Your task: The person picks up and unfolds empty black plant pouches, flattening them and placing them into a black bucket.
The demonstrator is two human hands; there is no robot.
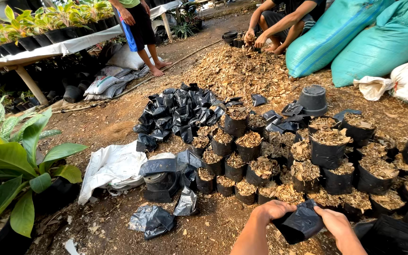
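Note:
Both my hands hold one empty black plastic grow bag (301, 223) low in the view. My left hand (273, 209) grips its left edge and my right hand (335, 222) grips its right edge, with the bag's mouth spread between them. Just beyond stand several black grow bags filled with dry brown husk (250, 140), packed close together. A heap of flat empty black bags (180, 112) lies further back on the left. A big pile of loose brown husk (239, 71) covers the ground behind.
A crouching person (279, 21) handles husk at the pile's far side; another person (140, 28) stands barefoot by a plant bench. Teal sacks (350, 38) lie at right, an upturned black pot (313, 99) nearby, white sacking (112, 167) and a leafy potted plant (10, 160) at left.

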